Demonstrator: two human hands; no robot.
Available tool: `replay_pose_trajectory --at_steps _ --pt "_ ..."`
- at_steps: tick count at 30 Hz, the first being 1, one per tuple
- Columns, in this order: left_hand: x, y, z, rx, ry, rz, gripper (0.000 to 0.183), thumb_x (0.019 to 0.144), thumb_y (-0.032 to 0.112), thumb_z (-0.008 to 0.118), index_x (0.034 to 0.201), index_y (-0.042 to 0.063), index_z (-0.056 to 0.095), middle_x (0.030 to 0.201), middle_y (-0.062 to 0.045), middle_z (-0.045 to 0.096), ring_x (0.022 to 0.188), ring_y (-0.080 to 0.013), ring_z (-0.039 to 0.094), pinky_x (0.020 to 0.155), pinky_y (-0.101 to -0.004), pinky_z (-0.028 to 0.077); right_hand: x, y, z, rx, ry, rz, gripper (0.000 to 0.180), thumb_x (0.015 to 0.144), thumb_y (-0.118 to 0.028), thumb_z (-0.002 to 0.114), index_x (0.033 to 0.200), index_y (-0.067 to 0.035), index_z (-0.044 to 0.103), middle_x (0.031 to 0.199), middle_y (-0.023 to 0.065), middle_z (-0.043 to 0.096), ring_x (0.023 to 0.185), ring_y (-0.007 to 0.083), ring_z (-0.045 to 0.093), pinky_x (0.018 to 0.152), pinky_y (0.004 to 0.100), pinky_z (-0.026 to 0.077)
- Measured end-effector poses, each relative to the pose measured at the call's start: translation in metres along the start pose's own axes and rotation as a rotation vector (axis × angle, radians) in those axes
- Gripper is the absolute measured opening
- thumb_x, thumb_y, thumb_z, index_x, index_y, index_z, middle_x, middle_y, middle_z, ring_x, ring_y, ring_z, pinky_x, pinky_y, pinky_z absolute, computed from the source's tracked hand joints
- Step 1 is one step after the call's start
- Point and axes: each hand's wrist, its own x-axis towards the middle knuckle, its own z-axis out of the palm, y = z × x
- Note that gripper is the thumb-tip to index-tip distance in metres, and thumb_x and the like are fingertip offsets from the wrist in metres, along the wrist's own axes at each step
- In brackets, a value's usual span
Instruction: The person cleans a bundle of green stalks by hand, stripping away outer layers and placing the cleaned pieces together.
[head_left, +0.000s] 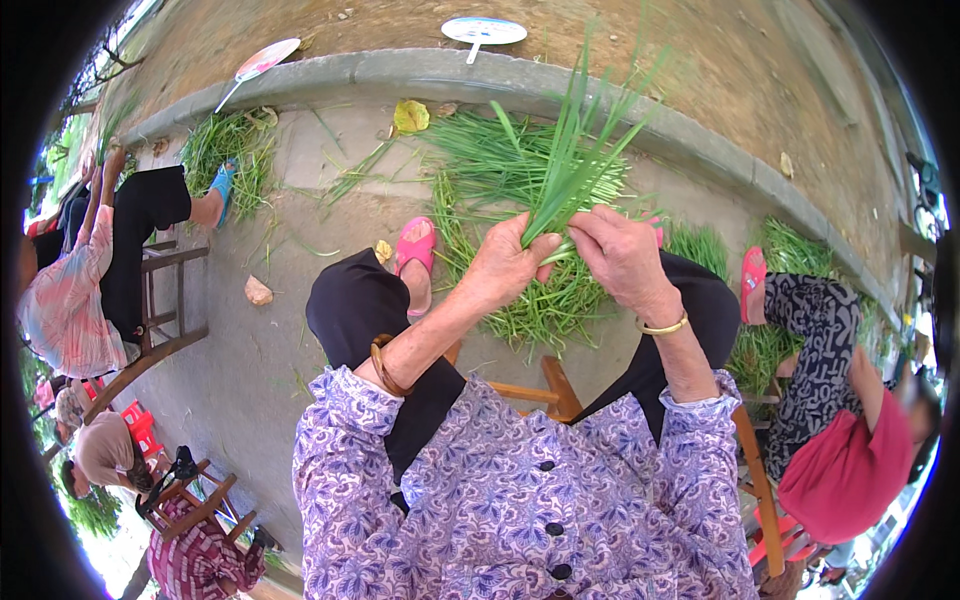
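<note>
My left hand (504, 256) grips a bunch of long green leaves, which look like Chinese chives (564, 178), by the lower stems. The leaves fan up and away from me, and the pale stem ends stick out below. At those stems the bent fingers of my right hand (619, 253) pinch close to my left hand; exactly which stalks they hold is hidden. Under and beyond both hands lies a pile of similar leaves (480, 154) on the concrete. Nearer my feet, a looser, tangled heap of green scraps (551, 319) spreads between my legs.
A low concrete kerb (420, 71) curves beyond the piles. Two hand fans (484, 30) lie at it. My pink sandal (417, 244) stands left of the heap. Seated people are on both sides, with a wooden chair (176, 262) at left and more greens (229, 154) by a co-worker's foot.
</note>
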Motion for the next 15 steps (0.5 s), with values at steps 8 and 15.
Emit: replay_pose_trajectory --at_steps 8,15 --pt "-0.002 -0.004 -0.003 -0.271 0.172 -0.057 0.023 0.079 0.022 0.061 0.092 0.006 0.051 0.062 0.000 0.050 0.049 -0.0056 0.045 0.040 -0.0169 0.031 0.004 0.043 -0.036 -0.274 0.498 0.155 0.002 0.075 -0.006 0.054 0.074 -0.007 0.053 0.062 0.0082 0.049 0.051 0.0233 0.050 0.046 0.0331 0.039" --pt "0.008 0.002 -0.021 -0.617 0.131 0.028 0.015 0.084 0.022 0.055 0.086 0.009 0.049 0.062 0.000 0.049 0.046 -0.0059 0.041 0.039 -0.0172 0.030 -0.026 0.073 -0.055 -0.465 0.301 0.341 0.006 0.073 -0.010 0.054 0.077 -0.006 0.055 0.070 0.0111 0.056 0.061 0.0272 0.056 0.052 0.0360 0.043"
